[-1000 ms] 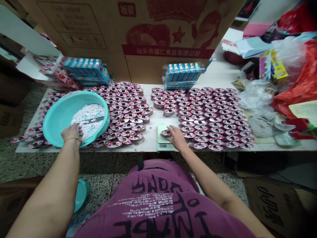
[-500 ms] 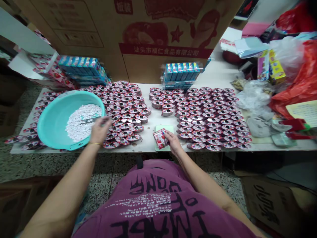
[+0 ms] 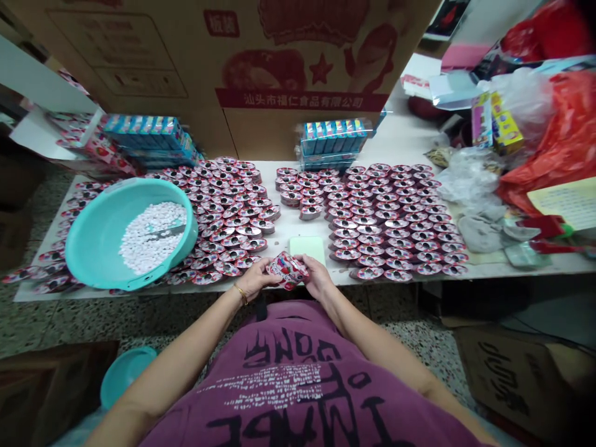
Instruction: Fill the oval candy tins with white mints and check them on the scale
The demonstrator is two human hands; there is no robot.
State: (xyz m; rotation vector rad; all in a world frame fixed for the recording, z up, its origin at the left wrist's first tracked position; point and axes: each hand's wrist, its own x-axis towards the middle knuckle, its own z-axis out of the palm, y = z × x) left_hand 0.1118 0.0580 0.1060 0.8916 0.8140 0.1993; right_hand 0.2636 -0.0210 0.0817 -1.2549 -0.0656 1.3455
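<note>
Between my two hands is a small red-and-white printed candy packet (image 3: 285,269), held near the table's front edge. My left hand (image 3: 258,277) pinches its left side, thumb on top. On the packet's right side the fingers of my right hand (image 3: 318,276) are closed. Just beyond the packet lies a pale green scale (image 3: 308,249) with a bare top. At left stands a turquoise basin (image 3: 95,236) holding white tablets (image 3: 153,239), with a dark flat scoop-like tool (image 3: 162,233) lying in them.
Rows of upright opened packets (image 3: 391,223) fill the table right of the scale, and more packets (image 3: 228,217) stand at left. Behind rises a large cardboard box (image 3: 186,118), with wrapped blue boxes (image 3: 333,138) before it. Plastic bags (image 3: 554,136) lie at far right.
My left hand has come from the basin's right rim to the packet and grips it. The packet has moved off the scale, slightly left and toward me, with my right hand.
</note>
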